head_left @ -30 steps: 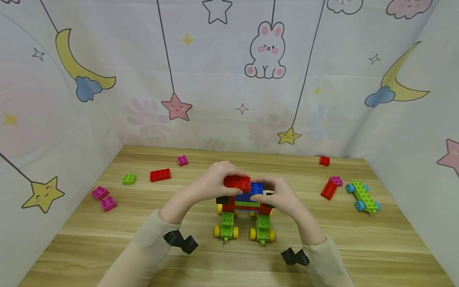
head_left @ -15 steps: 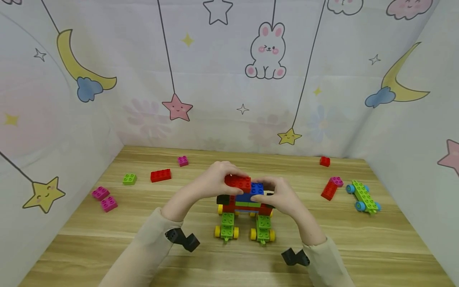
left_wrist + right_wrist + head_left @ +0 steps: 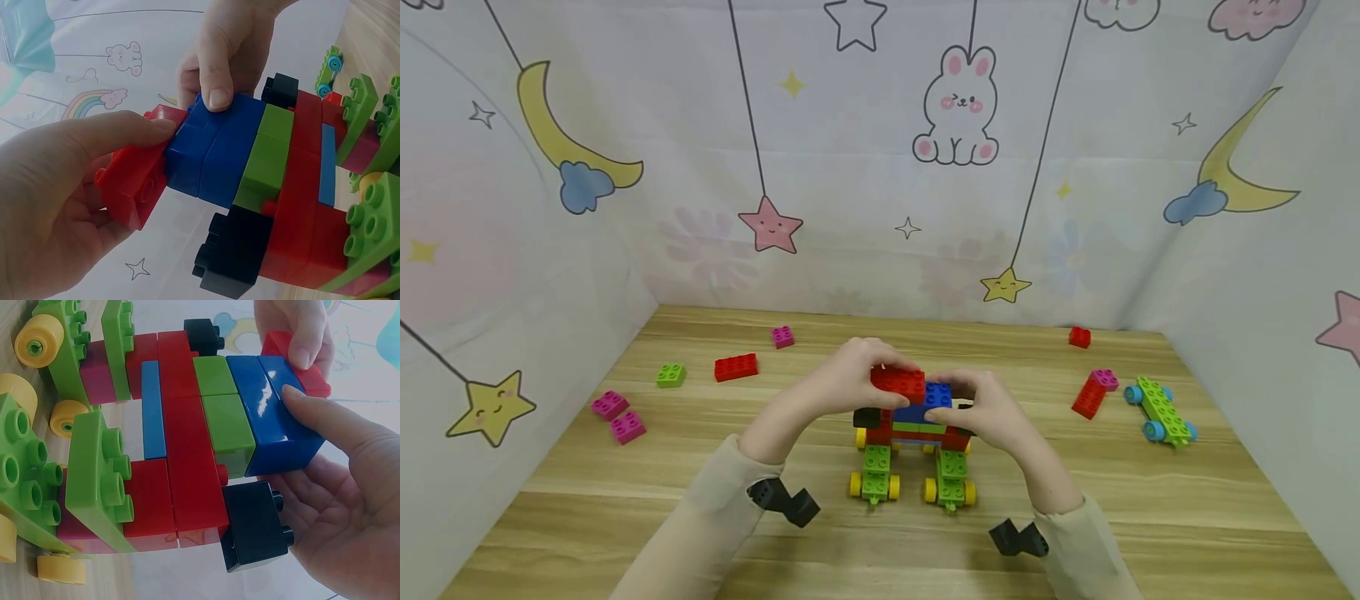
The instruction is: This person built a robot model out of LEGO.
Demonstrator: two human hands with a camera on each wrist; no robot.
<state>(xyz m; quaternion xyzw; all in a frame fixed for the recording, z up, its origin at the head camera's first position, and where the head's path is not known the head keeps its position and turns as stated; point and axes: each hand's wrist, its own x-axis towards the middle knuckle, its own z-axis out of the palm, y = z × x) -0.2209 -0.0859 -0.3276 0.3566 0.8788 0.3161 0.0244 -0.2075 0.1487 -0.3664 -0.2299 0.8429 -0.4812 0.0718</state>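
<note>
My left hand [image 3: 847, 379] pinches a red building brick [image 3: 904, 384] between thumb and fingers. That brick sits at the top left of a built block vehicle, overhanging its blue bricks [image 3: 215, 147] on the left side. On the other side, my right hand [image 3: 988, 408] grips the blue bricks with its thumb on the near face. Below the blue come light green bricks [image 3: 224, 419], flanked by black bricks [image 3: 255, 522], then red bricks [image 3: 187, 456]. Green wheeled bases [image 3: 876, 472] with yellow wheels carry the whole build on the table. Part of the red brick's underside shows in the left wrist view.
On the wooden table's left lie pink bricks [image 3: 627, 427], a green brick [image 3: 671, 375] and a long red brick [image 3: 736, 367]. At right are a green car base [image 3: 1160, 411] with blue wheels, a red brick [image 3: 1088, 398] and a pink one [image 3: 1103, 379]. Patterned cloth surrounds the table.
</note>
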